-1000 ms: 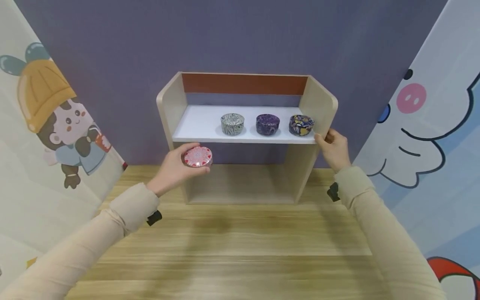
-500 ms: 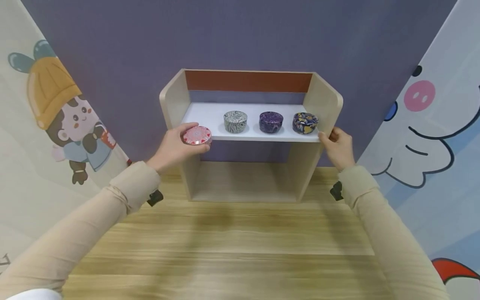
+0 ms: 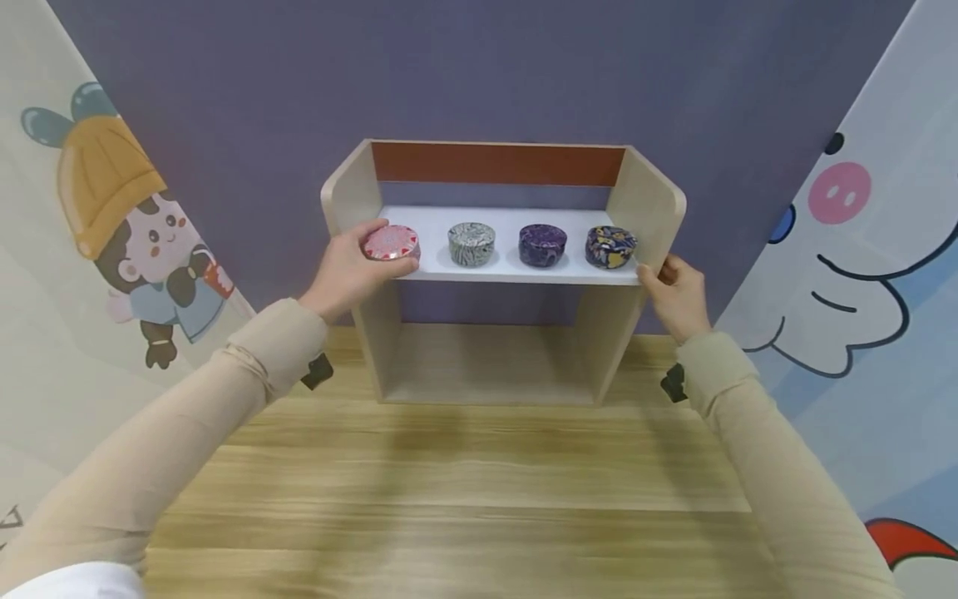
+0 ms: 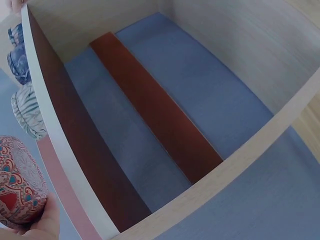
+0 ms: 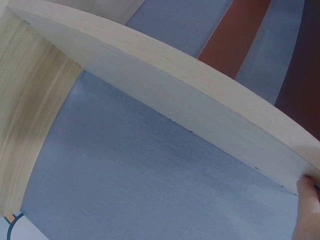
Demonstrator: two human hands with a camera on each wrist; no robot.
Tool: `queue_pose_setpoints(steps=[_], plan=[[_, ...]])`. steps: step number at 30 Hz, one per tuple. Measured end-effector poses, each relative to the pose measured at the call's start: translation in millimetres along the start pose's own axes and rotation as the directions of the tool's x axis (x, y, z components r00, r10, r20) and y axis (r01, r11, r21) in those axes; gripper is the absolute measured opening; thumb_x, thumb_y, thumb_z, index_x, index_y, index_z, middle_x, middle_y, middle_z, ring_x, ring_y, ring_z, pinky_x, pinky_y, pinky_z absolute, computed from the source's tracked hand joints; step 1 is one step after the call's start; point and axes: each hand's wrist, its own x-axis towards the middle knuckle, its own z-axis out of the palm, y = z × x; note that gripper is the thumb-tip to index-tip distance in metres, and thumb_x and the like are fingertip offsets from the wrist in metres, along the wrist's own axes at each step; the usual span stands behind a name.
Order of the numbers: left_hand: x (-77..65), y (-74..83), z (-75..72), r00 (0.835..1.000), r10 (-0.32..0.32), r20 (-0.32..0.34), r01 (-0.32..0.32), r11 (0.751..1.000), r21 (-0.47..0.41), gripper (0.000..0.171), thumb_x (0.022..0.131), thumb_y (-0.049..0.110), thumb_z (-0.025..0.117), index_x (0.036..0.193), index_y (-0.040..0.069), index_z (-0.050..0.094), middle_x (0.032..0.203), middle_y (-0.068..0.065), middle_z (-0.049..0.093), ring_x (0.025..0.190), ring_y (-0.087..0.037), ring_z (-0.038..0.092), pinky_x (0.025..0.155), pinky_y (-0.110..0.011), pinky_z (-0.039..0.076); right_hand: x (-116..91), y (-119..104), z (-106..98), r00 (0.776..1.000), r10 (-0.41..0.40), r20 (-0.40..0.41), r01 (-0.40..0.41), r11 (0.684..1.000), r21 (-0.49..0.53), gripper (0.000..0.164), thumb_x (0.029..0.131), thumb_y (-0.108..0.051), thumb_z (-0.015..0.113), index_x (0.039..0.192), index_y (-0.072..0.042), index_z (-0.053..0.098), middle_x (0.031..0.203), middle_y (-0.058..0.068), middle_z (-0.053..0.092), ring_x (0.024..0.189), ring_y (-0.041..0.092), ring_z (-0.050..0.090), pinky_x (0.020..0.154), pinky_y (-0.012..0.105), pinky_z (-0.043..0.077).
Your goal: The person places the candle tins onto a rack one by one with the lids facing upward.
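Note:
My left hand point(image 3: 349, 269) holds a round pink-and-red patterned tin point(image 3: 392, 242) between thumb and fingers at the left end of the white upper shelf board point(image 3: 427, 268). Whether the tin touches the board, I cannot tell. The same red tin point(image 4: 19, 182) shows at the left edge of the left wrist view. To its right on the board stand a grey-white leafy tin point(image 3: 471, 245), a purple tin point(image 3: 542, 245) and a dark multicoloured tin point(image 3: 610, 247). My right hand point(image 3: 677, 297) grips the front edge of the right side panel point(image 3: 649, 204), thumb inside.
The small wooden shelf unit point(image 3: 490, 399) stands on a wood-grain table point(image 3: 479, 474) against a blue-grey backdrop point(image 3: 494, 66). Its lower compartment lies below the board. Cartoon-printed panels point(image 3: 898, 274) flank both sides.
My left hand has raised the pink-and-red tin from below the board's front edge to the board's level. The right hand keeps its grip on the side panel. The head view shifted slightly.

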Motion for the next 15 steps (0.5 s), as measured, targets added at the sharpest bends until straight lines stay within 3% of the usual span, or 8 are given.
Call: queue_pose_setpoints(steps=[6, 15], plan=[[12.2, 4.6, 5.0, 1.000, -0.012, -0.005, 0.012, 0.999, -0.045, 0.084, 0.072, 0.030, 0.075, 0.140, 0.002, 0.034, 0.134, -0.017, 0.046, 0.117, -0.023, 0.045, 0.102, -0.035, 0.037, -0.1, 1.4, -0.4, 1.000, 0.000, -0.006, 0.000, 1.000, 0.010, 0.046, 0.091, -0.022, 0.053, 0.127, 0.006, 0.049, 0.121, 0.026, 0.055, 0.091, -0.001, 0.056, 0.089, 0.025, 0.050], [25.8, 9.0, 11.1, 0.998, -0.063, -0.021, 0.063, 0.998, -0.014, 0.085, 0.073, 0.028, 0.074, 0.141, 0.002, 0.030, 0.135, -0.016, 0.044, 0.120, -0.023, 0.043, 0.106, -0.034, 0.034, -0.8, 0.3, 0.5, 1.000, -0.003, -0.005, 0.003, 1.000, 0.009, 0.045, 0.091, -0.021, 0.053, 0.127, 0.006, 0.049, 0.121, 0.026, 0.055, 0.095, 0.005, 0.058, 0.088, 0.023, 0.050]])
